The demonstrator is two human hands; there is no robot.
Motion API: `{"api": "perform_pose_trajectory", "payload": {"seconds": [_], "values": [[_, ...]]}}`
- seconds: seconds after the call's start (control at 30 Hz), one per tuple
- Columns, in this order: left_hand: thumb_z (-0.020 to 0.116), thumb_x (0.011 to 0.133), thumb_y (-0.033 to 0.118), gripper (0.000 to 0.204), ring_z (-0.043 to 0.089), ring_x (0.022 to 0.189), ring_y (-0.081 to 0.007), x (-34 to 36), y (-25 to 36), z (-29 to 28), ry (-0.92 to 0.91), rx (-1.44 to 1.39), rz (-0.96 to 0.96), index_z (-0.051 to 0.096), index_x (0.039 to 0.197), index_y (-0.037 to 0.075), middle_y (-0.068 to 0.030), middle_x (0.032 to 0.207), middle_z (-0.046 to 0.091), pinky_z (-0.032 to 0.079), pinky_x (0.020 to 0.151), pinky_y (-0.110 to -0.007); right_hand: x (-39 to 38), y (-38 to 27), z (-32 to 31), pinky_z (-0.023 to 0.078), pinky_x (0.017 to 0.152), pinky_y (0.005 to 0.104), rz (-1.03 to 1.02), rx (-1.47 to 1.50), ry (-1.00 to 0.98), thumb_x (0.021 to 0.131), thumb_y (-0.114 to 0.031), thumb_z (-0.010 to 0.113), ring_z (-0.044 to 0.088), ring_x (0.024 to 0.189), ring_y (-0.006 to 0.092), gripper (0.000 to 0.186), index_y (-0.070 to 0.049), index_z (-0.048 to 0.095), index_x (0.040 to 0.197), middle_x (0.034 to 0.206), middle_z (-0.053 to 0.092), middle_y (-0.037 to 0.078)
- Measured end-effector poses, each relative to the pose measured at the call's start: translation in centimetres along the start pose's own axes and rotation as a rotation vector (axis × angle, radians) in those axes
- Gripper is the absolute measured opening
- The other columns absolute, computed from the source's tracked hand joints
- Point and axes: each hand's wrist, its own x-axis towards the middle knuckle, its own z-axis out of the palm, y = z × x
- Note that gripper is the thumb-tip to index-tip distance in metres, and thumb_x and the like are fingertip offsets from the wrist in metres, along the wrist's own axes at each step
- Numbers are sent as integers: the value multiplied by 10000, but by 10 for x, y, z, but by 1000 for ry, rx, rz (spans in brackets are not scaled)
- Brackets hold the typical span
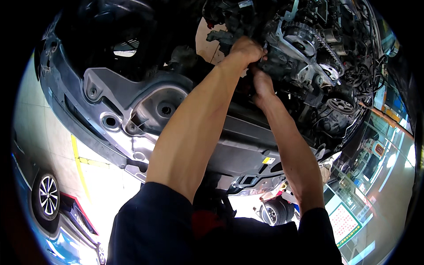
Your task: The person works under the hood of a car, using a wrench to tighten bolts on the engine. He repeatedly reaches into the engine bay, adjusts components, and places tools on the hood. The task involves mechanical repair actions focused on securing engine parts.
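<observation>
Left hand (246, 49), curled, and right hand (263, 84), partly hidden, reach close together beside a car's engine (295, 54), whose exposed chain (329, 51) lies to their right; whether either holds anything, I cannot tell.

Engine (282, 55) with its chain (327, 47) exposed
Grey and black, uncovered, it sits just beyond the dark front panel (251, 132), the metal chain curving past a round metal wheel (301, 44).

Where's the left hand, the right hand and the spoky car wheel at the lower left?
Left hand (247, 49): head view, back of the hand.
Right hand (263, 82): head view, back of the hand.
Car wheel (48, 196): head view, hub.
</observation>
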Motion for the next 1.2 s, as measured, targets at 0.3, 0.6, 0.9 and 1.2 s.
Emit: {"api": "perform_pose_trajectory", "payload": {"seconds": [0.3, 0.6, 0.9, 1.2], "values": [[648, 877, 246, 216, 639, 831, -169, -7, 3, -1, -35, -38, -105, 714, 872, 40, -66, 927, 718, 496, 742, -339, 13, -9, -19, 264, 437, 273, 317, 483, -553, 846, -268, 581, 359, 478, 112, 171, -117, 510, 811, 613, 408, -13], [705, 824, 370, 330, 651, 836, -183, 4, -8, 7, 37, 173, -144, 719, 995, 89, -90, 906, 713, 506, 714, -326, -9, 17, -12, 400, 950, 446, 70, 366, -3, 963, -204, 514, 519, 1059, 209, 224, -114, 540, 1167, 1164, 560, 39], [725, 773, 422, 529, 591, 1110, -296, -40, 12, -9, 0, 415, -162, 651, 1122, 31, -175, 1156, 630, 484, 869, -380, -5, 18, -22, 291, 1084, 475, 190, 658, -185, 1002, -332, 373, 448, 1234, 258, 350, -118, 515, 1240, 1266, 532, 79], [674, 815, 432, 564, 576, 1133, -302, -47, 11, -6, -133, 120, -206, 617, 1132, -31, -183, 1199, 606, 460, 915, -373, -16, 28, -20, 495, 740, 293, 93, 902, -930, 997, -182, 395, 510, 773, 175, 174, -101, 533, 1065, 918, 537, 48]]}}
